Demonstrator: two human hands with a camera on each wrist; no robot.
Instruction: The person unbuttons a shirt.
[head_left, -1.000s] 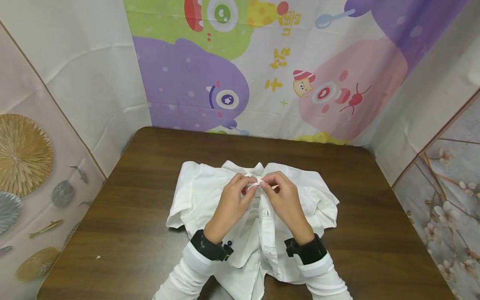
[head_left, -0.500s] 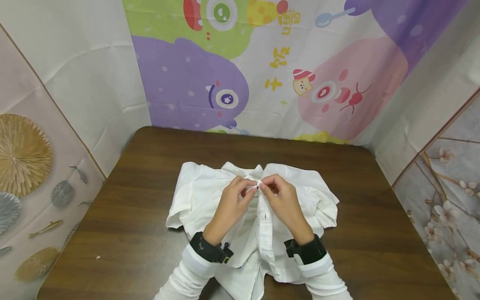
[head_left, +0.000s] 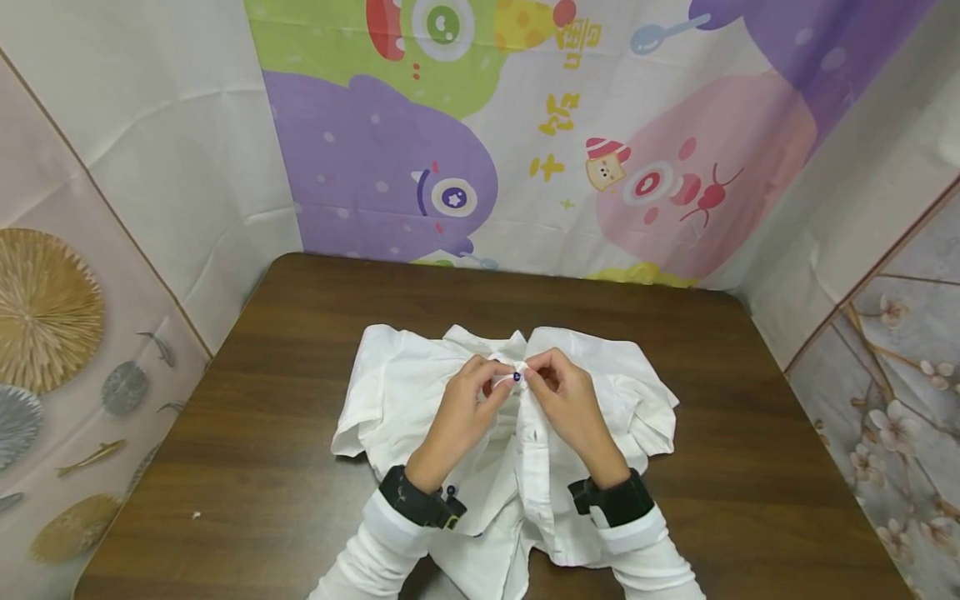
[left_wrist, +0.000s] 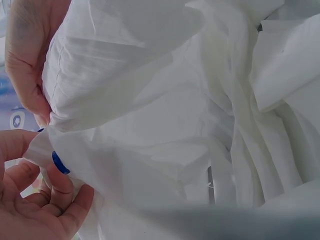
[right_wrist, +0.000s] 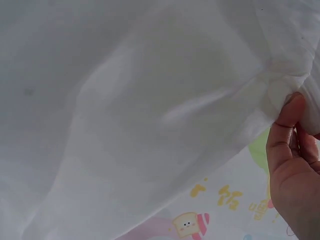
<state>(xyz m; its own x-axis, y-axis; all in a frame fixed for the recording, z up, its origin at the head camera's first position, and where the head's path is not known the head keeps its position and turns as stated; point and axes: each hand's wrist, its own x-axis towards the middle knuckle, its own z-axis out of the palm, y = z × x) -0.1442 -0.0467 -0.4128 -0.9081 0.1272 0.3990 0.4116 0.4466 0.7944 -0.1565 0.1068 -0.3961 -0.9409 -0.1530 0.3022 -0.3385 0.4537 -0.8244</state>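
A white short-sleeved shirt [head_left: 412, 375] lies spread on the brown table, collar at the far side. Close to the collar, my left hand [head_left: 463, 408] pinches one front edge between thumb and fingers. Opposite it, my right hand [head_left: 572, 404] pinches the other edge, the placket [head_left: 534, 467] with buttonholes. A dark blue button [head_left: 517, 377] shows between the two hands' fingertips. In the left wrist view, another blue button [left_wrist: 60, 162] sits on the cloth by the left fingers. The right wrist view has the right hand [right_wrist: 295, 165] holding a gathered bit of cloth.
A further dark button [head_left: 451, 491] lies on the shirt by the left wrist strap. The wooden table [head_left: 247, 417] carries a tiny white scrap [head_left: 197, 515] at left. A cartoon-print curtain [head_left: 540, 225] hangs behind, with patterned cloths on both sides.
The dark blue button between the fingertips, hidden at first, has come into full view on the cloth. Both hands have stayed nearly in place, still pinching the shirt.
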